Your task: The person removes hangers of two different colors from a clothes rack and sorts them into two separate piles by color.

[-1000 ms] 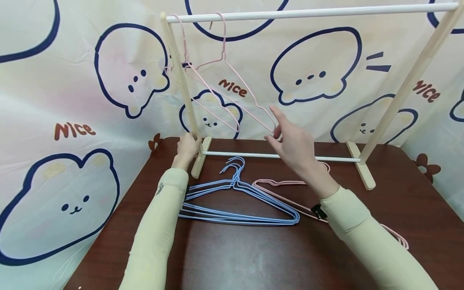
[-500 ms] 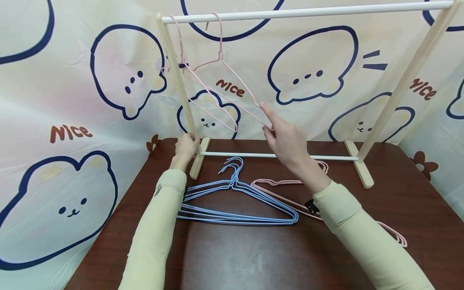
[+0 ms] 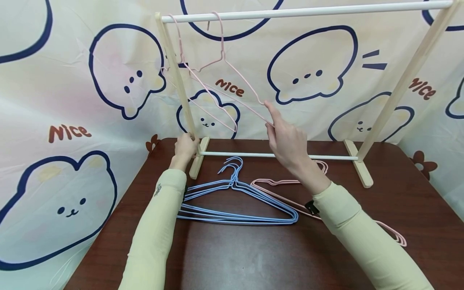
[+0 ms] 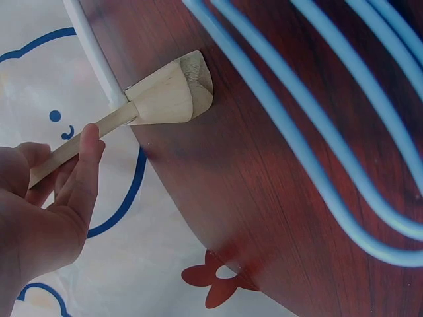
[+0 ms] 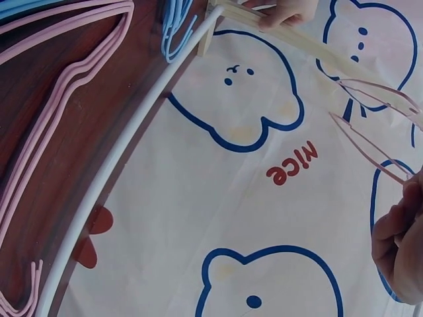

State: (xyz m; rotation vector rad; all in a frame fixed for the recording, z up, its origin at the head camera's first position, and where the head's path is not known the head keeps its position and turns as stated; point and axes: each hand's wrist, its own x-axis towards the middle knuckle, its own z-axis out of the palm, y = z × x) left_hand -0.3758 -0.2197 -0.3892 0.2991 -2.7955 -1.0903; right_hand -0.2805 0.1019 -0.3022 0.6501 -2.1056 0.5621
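Note:
Low on the left wooden upright (image 3: 183, 92) of a hanger rack, my left hand (image 3: 186, 147) grips the wood; the left wrist view shows its fingers around the post (image 4: 79, 142). My right hand (image 3: 290, 145) pinches the lower right corner of a pink clothes hanger (image 3: 243, 76), its index finger extended along the wire. That corner is hidden by the fingers. By its hook the hanger hangs on the white top rail (image 3: 308, 13). To its left, another pink hanger (image 3: 206, 86) hangs near the upright, touched by neither hand.
Several blue hangers (image 3: 235, 181) lie stacked on the dark wooden table (image 3: 232, 257) before the rack. Pink hangers (image 3: 275, 184) lie partly under my right forearm. A white lower bar (image 3: 243, 154) joins the rack's feet, and a patterned cloth (image 3: 308, 121) stands behind.
My right hand, earlier with fingers spread beside the pink hanger's corner, has moved onto it and now pinches it. The hanger has shifted slightly right. My left hand stays on the upright.

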